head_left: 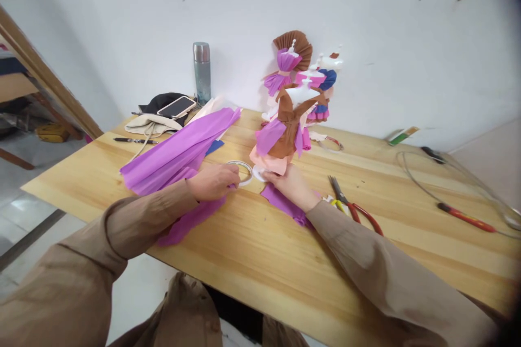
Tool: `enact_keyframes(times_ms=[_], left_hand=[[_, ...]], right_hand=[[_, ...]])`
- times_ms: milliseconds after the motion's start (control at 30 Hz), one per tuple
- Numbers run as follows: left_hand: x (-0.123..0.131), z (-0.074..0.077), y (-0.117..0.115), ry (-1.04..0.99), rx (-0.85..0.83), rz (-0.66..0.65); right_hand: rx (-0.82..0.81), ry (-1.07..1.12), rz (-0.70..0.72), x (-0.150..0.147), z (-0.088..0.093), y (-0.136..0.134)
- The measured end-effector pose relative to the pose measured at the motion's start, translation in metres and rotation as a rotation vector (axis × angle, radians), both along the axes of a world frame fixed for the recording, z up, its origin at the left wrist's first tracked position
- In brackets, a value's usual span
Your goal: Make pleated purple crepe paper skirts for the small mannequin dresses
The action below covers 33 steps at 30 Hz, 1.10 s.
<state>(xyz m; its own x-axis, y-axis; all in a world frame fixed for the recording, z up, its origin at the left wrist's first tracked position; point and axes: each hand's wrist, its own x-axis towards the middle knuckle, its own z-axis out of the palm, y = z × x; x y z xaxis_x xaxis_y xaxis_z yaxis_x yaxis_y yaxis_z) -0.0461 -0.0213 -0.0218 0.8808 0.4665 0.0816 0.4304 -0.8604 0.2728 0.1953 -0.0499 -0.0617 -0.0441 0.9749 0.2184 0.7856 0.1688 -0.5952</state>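
Observation:
My right hand [291, 184] is closed around the white round base [259, 173] of a small dress form. The form wears a brown crepe paper dress [287, 124] with purple pieces at the sides and a pale peach layer [268, 162] below. Just left of the base, my left hand [215, 181] has its fingers curled at the near side of a white roll of tape [246, 165], seemingly gripping it; the fingertips are partly hidden. Purple crepe paper [179, 149] spreads beyond and under my left forearm. Another purple piece [285, 205] lies beneath my right hand.
Behind stand several other dressed forms [285, 62] by the wall. Scissors [354, 206] with red handles lie to the right, near a red-handled tool [466, 218] on a cable. At the back left are a flask [202, 73], a phone [177, 107] and a pen [136, 141].

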Motion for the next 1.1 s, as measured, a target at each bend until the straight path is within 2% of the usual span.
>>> enact_keyframes(times_ms=[133,300,567,633,733,833,933,1000,1100], left_hand=[[0.0,-0.002,0.001,-0.029,-0.009,-0.046],[0.001,-0.009,-0.001,-0.009,0.016,-0.077],[0.006,-0.01,-0.006,-0.079,0.069,-0.052],[0.006,-0.01,-0.007,-0.131,0.092,-0.043],[0.005,-0.012,-0.006,-0.153,0.099,-0.021],[0.004,-0.015,-0.005,-0.146,0.093,-0.024],[0.005,-0.016,-0.005,-0.141,0.089,-0.033],[0.007,-0.017,-0.005,-0.133,0.084,-0.038],[0.01,-0.017,-0.007,-0.111,0.088,-0.046]], right_hand=[[0.062,0.015,-0.026,-0.003,0.001,0.014],[0.025,-0.046,-0.069,-0.011,0.001,0.032],[0.004,-0.117,-0.08,-0.027,0.007,0.051],[0.0,-0.137,-0.06,-0.024,0.011,0.045],[0.032,-0.164,0.011,-0.013,0.016,0.022],[0.064,-0.187,0.187,0.001,0.017,-0.01],[0.092,-0.229,0.283,0.016,0.015,-0.032],[0.104,-0.265,0.288,0.027,0.013,-0.032],[0.109,-0.323,0.254,0.038,0.008,-0.014]])
